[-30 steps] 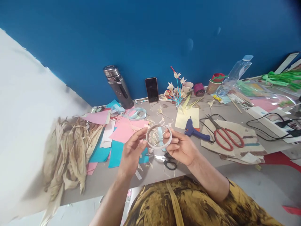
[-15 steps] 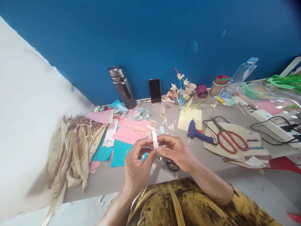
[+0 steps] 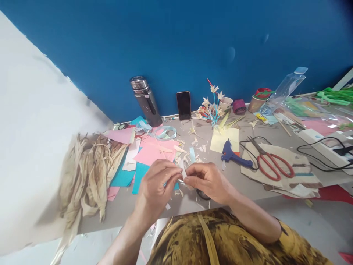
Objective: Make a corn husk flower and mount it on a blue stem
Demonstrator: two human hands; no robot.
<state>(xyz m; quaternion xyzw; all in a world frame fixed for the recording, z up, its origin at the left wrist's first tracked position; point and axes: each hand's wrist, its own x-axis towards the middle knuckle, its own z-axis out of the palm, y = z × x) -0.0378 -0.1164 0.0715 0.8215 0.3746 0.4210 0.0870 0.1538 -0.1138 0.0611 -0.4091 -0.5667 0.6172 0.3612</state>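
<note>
Between my two hands, above the front of the table, is a narrow white strip (image 3: 183, 168), curved like the edge of a tape roll. My right hand (image 3: 211, 182) pinches it between thumb and fingers. My left hand (image 3: 156, 184) is closed in a pinch right beside the strip; what lies in its fingertips is hidden. Under my right hand a black looped handle (image 3: 203, 195) shows, the rest covered. Pale scraps lie around, and a light blue paper piece (image 3: 192, 154) is just beyond my fingers.
Dried husks (image 3: 88, 176) hang over the left table edge near pink paper (image 3: 154, 149). On the right lie a blue glue gun (image 3: 234, 156) with its cord and red-handled scissors (image 3: 273, 165). A flask (image 3: 147, 105), a phone (image 3: 184, 105) and husk flowers (image 3: 213, 106) stand behind.
My left hand has turned, with its fingers closing into a tighter pinch beside the strip. The white strip has tilted and sits a little lower. The view has shifted slightly.
</note>
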